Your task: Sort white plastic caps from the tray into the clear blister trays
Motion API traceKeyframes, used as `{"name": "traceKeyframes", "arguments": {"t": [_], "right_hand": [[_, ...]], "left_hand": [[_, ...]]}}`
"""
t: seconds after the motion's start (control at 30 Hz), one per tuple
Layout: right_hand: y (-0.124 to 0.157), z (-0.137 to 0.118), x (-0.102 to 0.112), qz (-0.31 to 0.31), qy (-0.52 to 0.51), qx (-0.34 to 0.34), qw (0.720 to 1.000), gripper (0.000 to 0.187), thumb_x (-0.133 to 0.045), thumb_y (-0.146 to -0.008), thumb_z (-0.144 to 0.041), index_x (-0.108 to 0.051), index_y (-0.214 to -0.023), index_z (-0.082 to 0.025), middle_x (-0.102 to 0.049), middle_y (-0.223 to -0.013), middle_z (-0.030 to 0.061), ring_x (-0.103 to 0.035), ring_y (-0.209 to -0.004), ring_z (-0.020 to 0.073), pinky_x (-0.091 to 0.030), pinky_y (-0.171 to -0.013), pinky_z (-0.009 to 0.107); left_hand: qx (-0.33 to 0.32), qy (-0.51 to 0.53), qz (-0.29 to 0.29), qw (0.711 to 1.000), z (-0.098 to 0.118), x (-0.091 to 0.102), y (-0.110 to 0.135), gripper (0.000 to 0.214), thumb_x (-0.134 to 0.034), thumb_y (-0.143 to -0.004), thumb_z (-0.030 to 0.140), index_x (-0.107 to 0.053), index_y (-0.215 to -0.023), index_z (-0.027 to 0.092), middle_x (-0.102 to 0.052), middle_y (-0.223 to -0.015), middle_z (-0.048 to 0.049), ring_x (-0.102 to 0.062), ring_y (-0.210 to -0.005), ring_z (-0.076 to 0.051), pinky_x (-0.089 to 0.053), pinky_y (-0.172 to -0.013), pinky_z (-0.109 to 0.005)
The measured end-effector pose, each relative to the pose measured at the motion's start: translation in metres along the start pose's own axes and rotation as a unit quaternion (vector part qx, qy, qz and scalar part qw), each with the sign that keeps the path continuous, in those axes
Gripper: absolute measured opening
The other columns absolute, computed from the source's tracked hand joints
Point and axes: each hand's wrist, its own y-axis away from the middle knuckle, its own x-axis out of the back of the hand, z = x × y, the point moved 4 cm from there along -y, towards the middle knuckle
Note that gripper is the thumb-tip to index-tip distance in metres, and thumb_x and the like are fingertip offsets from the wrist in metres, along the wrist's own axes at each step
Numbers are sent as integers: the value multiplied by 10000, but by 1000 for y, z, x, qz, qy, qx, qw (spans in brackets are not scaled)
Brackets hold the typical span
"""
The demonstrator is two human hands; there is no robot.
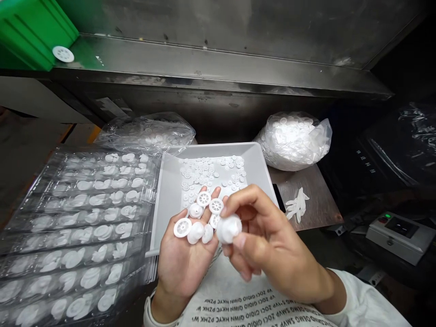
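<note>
My left hand (180,259) lies palm up with its fingers stretched out, and several small white plastic wheels (199,218) rest on the fingers. My right hand (264,236) pinches one white round plastic part (229,228) between thumb and fingers, right beside the left fingertips. Both hands hover over the near edge of a grey tray (166,200) that holds several more small white parts (211,175).
A clear blister sheet (78,227) filled with white parts lies at the left. Two clear bags of white parts sit behind the tray, one at the left (150,131), one at the right (294,141). A green crate (30,27) stands on the metal shelf. A grey switch box (397,236) sits at right.
</note>
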Motion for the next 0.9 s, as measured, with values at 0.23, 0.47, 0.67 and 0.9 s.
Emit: {"name": "traceKeyframes", "arguments": {"t": [0.23,0.47,0.67,0.9], "right_hand": [[1,17,3,-18,-86,-40,995,158,-461,-983,-207,-448,-1139,-221,-645,-965,20,-685,-652,89,-559,-584,170],[7,18,4,9,-68,-37,997,212,-534,-928,-107,-585,-1127,-161,-646,-1115,65,-704,-871,130,-577,-822,236],[10,19,2,11,-79,-42,996,176,-496,-976,-204,-601,-1103,-141,-660,-1126,90,-704,-905,158,-591,-798,249],[14,27,4,13,-83,-58,995,104,-563,-950,-237,-602,-955,-141,-693,-1065,82,-720,-769,147,-603,-661,211]], "left_hand": [[1,9,67,998,0,-7,0,454,-306,-935,263,-482,-1351,228,-716,-1013,-74,-682,-937,-202,-580,-773,-329],[20,-44,12,999,-4,3,3,524,-372,-934,328,-354,-1445,215,-573,-1338,-103,-544,-1233,-270,-510,-971,-393],[34,-18,-13,999,-6,6,3,558,-419,-910,349,-349,-1450,226,-610,-1297,-101,-496,-1285,-254,-465,-1033,-391],[73,-3,-53,996,-11,-1,7,575,-419,-896,382,-364,-1447,229,-558,-1357,-140,-528,-1250,-295,-490,-986,-457]]}}
